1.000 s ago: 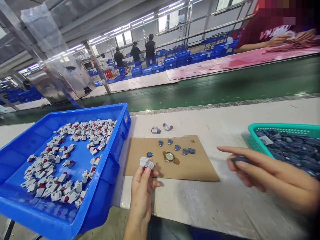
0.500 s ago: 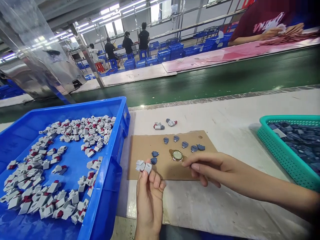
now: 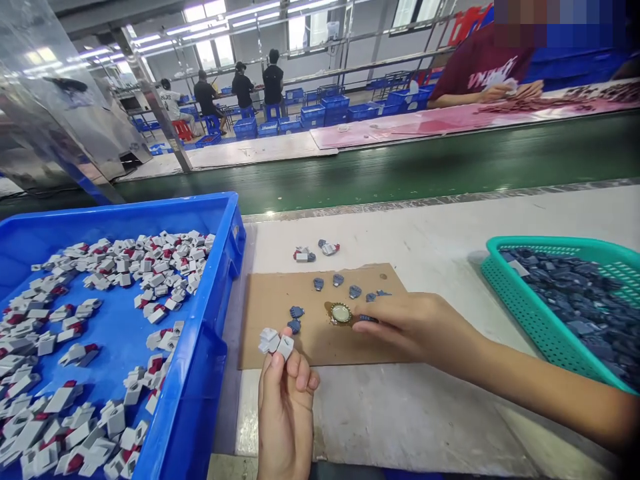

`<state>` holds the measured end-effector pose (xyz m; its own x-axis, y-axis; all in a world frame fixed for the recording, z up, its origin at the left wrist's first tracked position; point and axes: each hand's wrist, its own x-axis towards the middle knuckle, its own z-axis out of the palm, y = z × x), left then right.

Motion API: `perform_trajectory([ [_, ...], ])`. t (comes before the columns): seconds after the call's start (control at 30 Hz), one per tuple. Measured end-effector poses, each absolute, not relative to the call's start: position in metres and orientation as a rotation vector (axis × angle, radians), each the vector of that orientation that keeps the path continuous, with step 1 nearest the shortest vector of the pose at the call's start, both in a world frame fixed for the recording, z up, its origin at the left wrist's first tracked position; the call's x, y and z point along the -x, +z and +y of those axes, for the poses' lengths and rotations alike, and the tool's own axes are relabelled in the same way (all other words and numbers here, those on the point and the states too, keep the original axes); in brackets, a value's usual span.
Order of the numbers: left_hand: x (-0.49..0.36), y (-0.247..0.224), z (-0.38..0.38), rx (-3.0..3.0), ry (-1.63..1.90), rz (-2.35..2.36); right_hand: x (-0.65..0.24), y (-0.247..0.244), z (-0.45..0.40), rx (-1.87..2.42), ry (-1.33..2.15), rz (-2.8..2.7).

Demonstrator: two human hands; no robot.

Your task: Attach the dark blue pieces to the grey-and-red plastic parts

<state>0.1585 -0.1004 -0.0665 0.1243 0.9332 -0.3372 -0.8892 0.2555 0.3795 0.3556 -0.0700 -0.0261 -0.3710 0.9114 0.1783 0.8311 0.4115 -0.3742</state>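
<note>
My left hand (image 3: pixel 287 393) pinches a light-grey plastic piece (image 3: pixel 277 343) between thumb and fingers, left of the cardboard's front part. In the fingertips of my right hand (image 3: pixel 405 323) is a small dark blue plastic piece (image 3: pixel 368 319), mostly covered by the fingers. It is just right of an upturned bottle cap (image 3: pixel 341 313), which sits in a brown wet-looking patch on the cardboard sheet (image 3: pixel 270 293). Several other dark blue pieces (image 3: pixel 355 292) lie around the cap. Behind the sheet are two joined grey, red and blue pieces (image 3: pixel 329 248).
A blue crate (image 3: pixel 200 333) at the left holds many grey and red pieces. At the right, a green basket (image 3: pixel 520 313) is full of dark blue pieces. A green conveyor belt (image 3: pixel 300 183) runs behind the table. Across it, a person in a maroon shirt (image 3: pixel 465 73) handles small parts.
My right hand has turned palm down beside the bottle cap, and a dark blue piece now shows in its fingertips. The left hand keeps its grip. The whole view has shifted slightly.
</note>
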Motion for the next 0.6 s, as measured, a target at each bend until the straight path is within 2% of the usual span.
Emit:
perform_trajectory([
  [0.27, -0.159, -0.066, -0.101, -0.075, 1.332, 0.579, -0.349, -0.016, -0.056, 1.586, 0.770, -2.276],
  [0.47, -0.159, -0.064, -0.100, -0.136, 1.360, 0.662, -0.345, -0.020, -0.047, 1.471, 0.464, -2.417],
  [0.6, -0.161, -0.064, -0.099, -0.163, 1.349, 0.660, -0.345, -0.022, -0.043, 1.451, 0.429, -2.408],
])
